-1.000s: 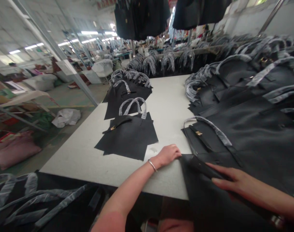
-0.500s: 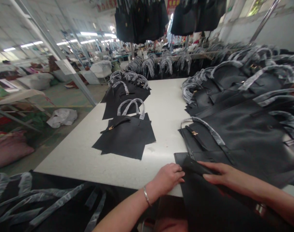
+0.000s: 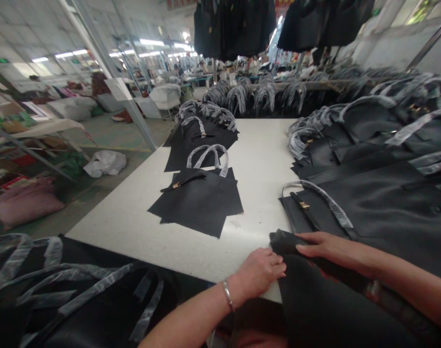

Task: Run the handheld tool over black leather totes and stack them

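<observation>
A black leather-like panel (image 3: pixel 314 295) hangs over the near edge of the white table (image 3: pixel 191 261). My left hand (image 3: pixel 262 270), with a bracelet at the wrist, grips its left edge with curled fingers. Higher up on the same panel, my right hand (image 3: pixel 321 246) pinches a folded part between thumb and fingers. Just beyond lies a black bag piece with a wrapped handle (image 3: pixel 325 200) and a gold-coloured buckle (image 3: pixel 304 205). Left of centre, black pieces (image 3: pixel 202 200) with two plastic-wrapped handles lie stacked at angles.
More black bag pieces (image 3: pixel 383 183) pile up on the right, others (image 3: pixel 194 145) at the table's far left. Wrapped handles (image 3: pixel 97 290) fill the lower left. Black bags (image 3: pixel 234 29) hang overhead. A metal post (image 3: pixel 133 111) stands beyond the left edge.
The view has swung slightly left, so the table and piles sit further right. Both hands still hold the black panel, whose top corner now looks more folded over.
</observation>
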The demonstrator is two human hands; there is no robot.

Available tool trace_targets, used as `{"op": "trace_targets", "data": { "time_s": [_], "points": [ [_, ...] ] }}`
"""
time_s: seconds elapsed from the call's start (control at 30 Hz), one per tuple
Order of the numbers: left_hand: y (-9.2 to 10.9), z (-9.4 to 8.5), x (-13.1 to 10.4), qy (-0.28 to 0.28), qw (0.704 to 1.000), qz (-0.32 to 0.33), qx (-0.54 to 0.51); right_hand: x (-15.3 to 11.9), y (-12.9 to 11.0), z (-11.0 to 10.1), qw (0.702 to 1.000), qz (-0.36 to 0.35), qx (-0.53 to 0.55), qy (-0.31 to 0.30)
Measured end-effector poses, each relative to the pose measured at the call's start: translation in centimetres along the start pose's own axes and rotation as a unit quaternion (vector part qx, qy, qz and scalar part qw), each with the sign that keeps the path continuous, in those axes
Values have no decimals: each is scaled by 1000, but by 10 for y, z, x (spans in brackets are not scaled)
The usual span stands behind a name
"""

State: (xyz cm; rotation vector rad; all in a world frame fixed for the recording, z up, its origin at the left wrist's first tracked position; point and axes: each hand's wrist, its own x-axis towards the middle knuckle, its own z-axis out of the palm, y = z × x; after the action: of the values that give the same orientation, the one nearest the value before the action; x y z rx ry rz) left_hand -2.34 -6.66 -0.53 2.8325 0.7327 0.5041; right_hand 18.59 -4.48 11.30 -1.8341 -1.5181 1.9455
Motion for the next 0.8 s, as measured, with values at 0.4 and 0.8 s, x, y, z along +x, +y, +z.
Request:
{"op": "trace_targets", "data": {
  "time_s": [0.4, 0.8],
  "points": [
    [-1, -4, -1, 7, 1000, -13, -24, -6, -3, -20, 997, -22, 25, 75],
    [0, -3, 0, -1, 1000, 5, 16, 30, -13, 1, 997, -58, 31, 30]
  ]
}}
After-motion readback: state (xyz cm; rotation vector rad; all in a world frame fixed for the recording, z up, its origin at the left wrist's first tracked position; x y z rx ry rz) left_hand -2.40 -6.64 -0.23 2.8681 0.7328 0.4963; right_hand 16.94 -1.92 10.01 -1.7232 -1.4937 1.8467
